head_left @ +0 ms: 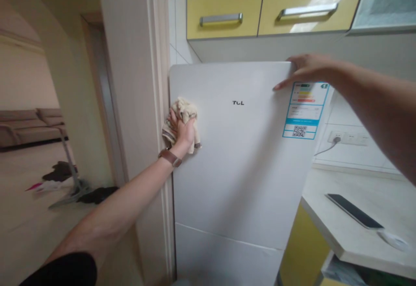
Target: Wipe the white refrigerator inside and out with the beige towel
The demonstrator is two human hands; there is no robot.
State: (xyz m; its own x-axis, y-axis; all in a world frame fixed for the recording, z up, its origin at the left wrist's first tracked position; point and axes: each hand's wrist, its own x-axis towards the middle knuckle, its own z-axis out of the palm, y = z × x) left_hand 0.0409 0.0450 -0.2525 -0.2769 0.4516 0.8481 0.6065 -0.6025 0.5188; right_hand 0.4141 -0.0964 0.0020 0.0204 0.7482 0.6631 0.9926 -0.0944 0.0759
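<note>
A white refrigerator (227,160) with a TCL mark fills the middle of the view. My left hand (185,132) is closed on a bunched, cream-coloured cloth (186,108), pressed against the left edge of the upper door. Part of the cloth laps past that edge toward the door frame. At the upper right corner of the refrigerator, my right hand (303,69) rests with fingers spread, some over the top edge and one on the door front. Just below it is an energy label (305,112) with a QR code.
Yellow cabinets (225,0) hang above the refrigerator. A door frame (139,104) stands close on its left. On the right, a counter (351,242) bears a dark, flat phone-like device (354,210) and a white object (393,240). A plug (336,140) sits in the wall socket.
</note>
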